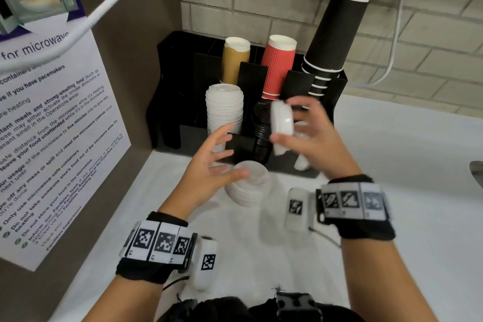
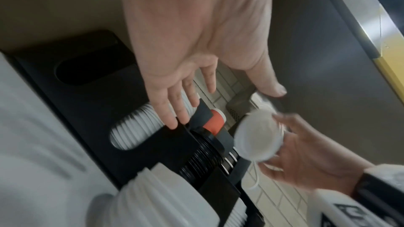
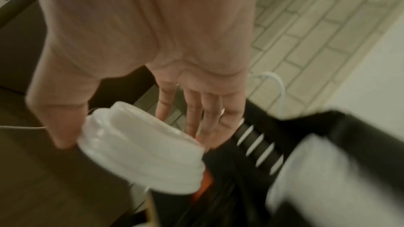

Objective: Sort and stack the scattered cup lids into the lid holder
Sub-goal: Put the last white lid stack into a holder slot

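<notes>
The black lid holder [image 1: 167, 102] stands against the brick wall with a tall stack of white lids [image 1: 224, 107] and a stack of black lids [image 1: 261, 136] in its front slots. My right hand [image 1: 287, 123] pinches a few nested white lids [image 1: 281, 117], tipped on edge, in front of the black stack; the right wrist view shows these lids [image 3: 142, 153] between thumb and fingers. My left hand [image 1: 222, 157] hovers with spread fingers over a loose pile of white lids [image 1: 248, 185] on the counter and holds nothing. The frames are motion-blurred.
Tan cups [image 1: 235, 60], red cups [image 1: 278, 65] and tall black cups [image 1: 332, 34] fill the holder's rear slots. A side panel with a microwave notice [image 1: 52, 125] walls the left. The white counter [image 1: 405, 178] extends to the right. A white cable [image 1: 392, 60] hangs on the wall.
</notes>
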Tool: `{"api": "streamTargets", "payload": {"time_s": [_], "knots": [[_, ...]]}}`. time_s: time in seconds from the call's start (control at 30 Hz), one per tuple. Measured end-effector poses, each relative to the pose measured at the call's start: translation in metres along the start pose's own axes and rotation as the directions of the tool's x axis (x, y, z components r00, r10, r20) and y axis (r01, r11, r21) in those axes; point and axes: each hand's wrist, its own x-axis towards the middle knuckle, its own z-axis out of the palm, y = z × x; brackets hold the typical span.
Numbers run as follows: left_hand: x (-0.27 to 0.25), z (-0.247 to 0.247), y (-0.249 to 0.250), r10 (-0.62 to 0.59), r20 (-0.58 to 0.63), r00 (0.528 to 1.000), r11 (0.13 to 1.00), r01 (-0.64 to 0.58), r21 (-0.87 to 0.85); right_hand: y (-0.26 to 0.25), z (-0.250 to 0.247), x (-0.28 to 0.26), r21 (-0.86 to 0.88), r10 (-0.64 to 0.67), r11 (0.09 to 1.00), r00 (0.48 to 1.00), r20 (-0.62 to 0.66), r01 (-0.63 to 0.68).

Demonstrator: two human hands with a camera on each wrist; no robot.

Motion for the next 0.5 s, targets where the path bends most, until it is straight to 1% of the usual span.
{"api": "streamTargets", "payload": {"time_s": [0.03, 0.07, 0.1, 0.13, 0.2, 0.27, 0.33, 0.4, 0.5], "knots": [[0.0, -0.003, 0.001, 0.002, -0.036, 0.999, 1.0, -0.001, 0.011, 0.0, -0.016, 0.009, -0.064, -0.018, 0.998, 0.997, -0.076, 0.013], [-0.001, -0.006, 0.001, 0.005, -0.07, 0.998, 1.0, -0.003, 0.024, 0.001, -0.032, 0.019, -0.142, -0.011, 0.99, 0.993, -0.121, -0.006], [-0.001, -0.008, 0.0, 0.01, -0.101, 0.995, 0.999, -0.006, 0.04, 0.003, -0.046, 0.029, -0.226, 0.019, 0.973, 0.991, -0.129, -0.048], [-0.001, -0.01, 0.0, 0.015, -0.128, 0.992, 0.998, -0.008, 0.058, 0.006, -0.059, 0.038, -0.315, 0.069, 0.944, 0.992, -0.101, -0.098], [0.0, -0.013, -0.002, 0.028, -0.157, 0.987, 0.996, -0.015, 0.087, 0.014, -0.075, 0.054, -0.514, 0.197, 0.841, 0.98, -0.003, -0.171], [0.001, -0.014, -0.003, 0.037, -0.156, 0.987, 0.995, -0.022, 0.098, 0.019, -0.079, 0.065, -0.674, 0.281, 0.72, 0.958, 0.064, -0.166], [0.003, -0.013, -0.003, 0.039, -0.15, 0.988, 0.995, -0.024, 0.1, 0.021, -0.077, 0.074, -0.756, 0.316, 0.642, 0.943, 0.107, -0.13], [0.003, -0.012, -0.003, 0.035, -0.148, 0.988, 0.995, -0.02, 0.098, 0.021, -0.074, 0.08, -0.806, 0.339, 0.583, 0.932, 0.128, -0.101], [0.003, -0.012, -0.003, 0.026, -0.147, 0.989, 0.995, -0.011, 0.102, 0.02, -0.072, 0.084, -0.842, 0.34, 0.536, 0.93, 0.141, -0.068]]}}
